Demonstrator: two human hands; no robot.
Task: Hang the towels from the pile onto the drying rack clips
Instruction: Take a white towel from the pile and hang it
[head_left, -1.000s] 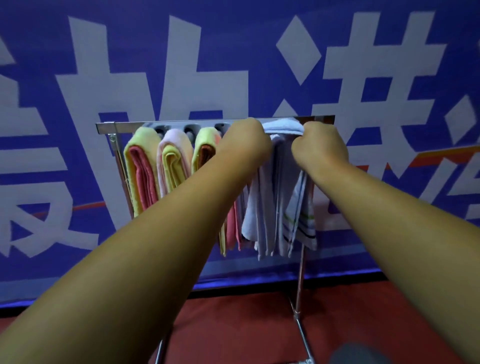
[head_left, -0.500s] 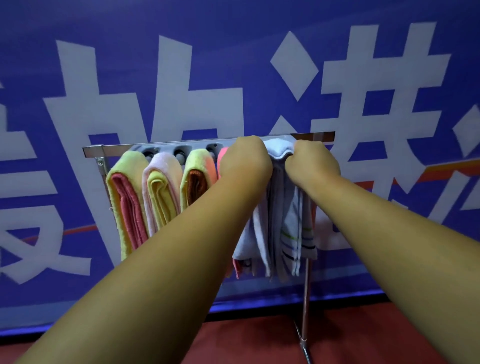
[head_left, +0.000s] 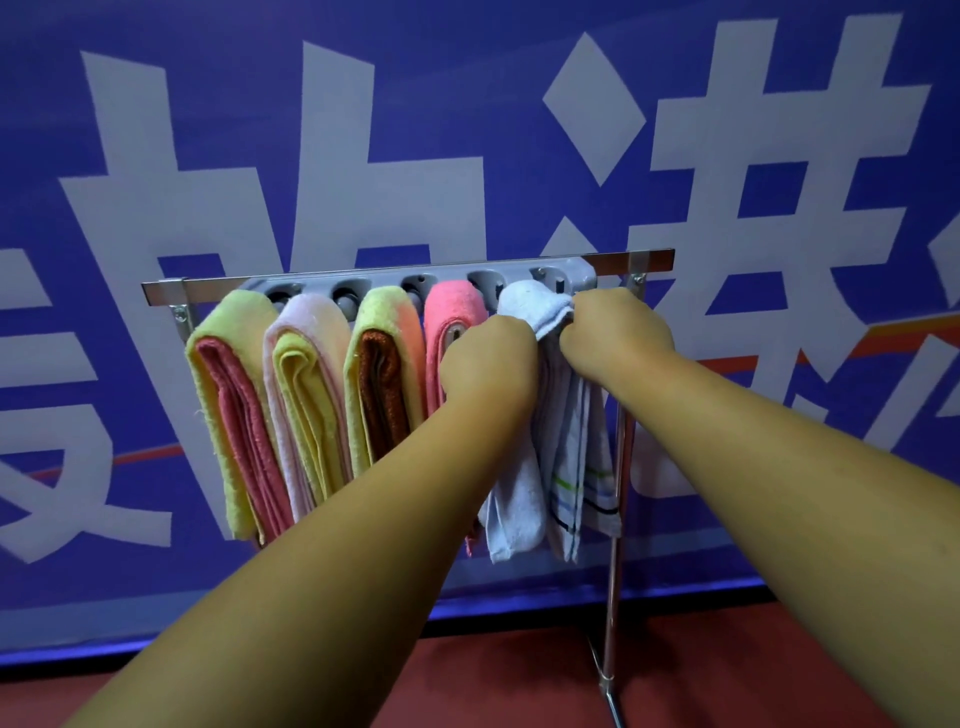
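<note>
White terry towel (head_left: 519, 499), green-blue-black stripes near hem, hangs right of centre; left hand (head_left: 488, 364), right hand (head_left: 615, 332) fingers (head_left: 587, 305) pinching bunched top.

Blue banner (head_left: 467, 104) across the background is carrying huge white Chinese characters (head_left: 332, 156). The frame edges are cropping all of them and they're sitting partly hidden, so none is reading out whole. Nothing else is showing legible text, brand or number.
</note>
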